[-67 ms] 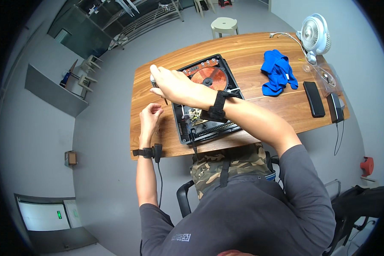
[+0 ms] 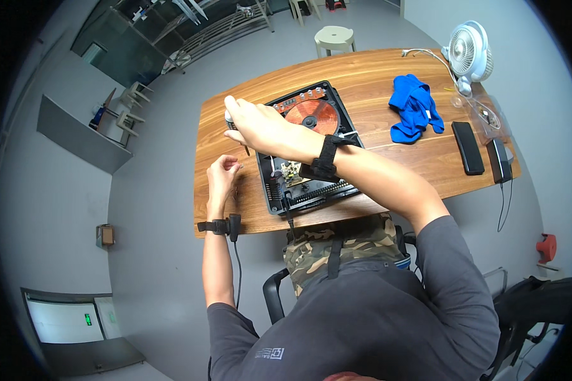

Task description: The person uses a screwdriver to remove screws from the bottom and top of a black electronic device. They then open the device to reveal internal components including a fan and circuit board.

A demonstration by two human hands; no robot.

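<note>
An opened induction cooker (image 2: 270, 190) lies in its black housing on the wooden table, its round copper coil (image 2: 321, 116) and circuit board (image 2: 292, 173) exposed. My right arm crosses over it. My right hand (image 2: 260, 127) is closed around a screwdriver-like tool (image 2: 229, 117) with a white end, left of the housing; a thin dark shaft points down below the hand, most of the tool being hidden. Lower left, my left hand (image 2: 222, 174) is pinched above the tabletop, beneath that shaft. A tiny pale piece shows at its fingertips, too small to name.
To the right on the wooden table (image 2: 375, 171) lie a crumpled blue cloth (image 2: 414, 109), a long black case (image 2: 468, 148) and a black box (image 2: 499, 161) with a cable. A white fan (image 2: 469, 54) stands at the far right corner. A black cord (image 2: 290, 219) leaves the housing's near edge.
The fingers of my left hand have shifted very slightly, and the tiny piece at their tips shows more clearly. My right hand stays nearly still.
</note>
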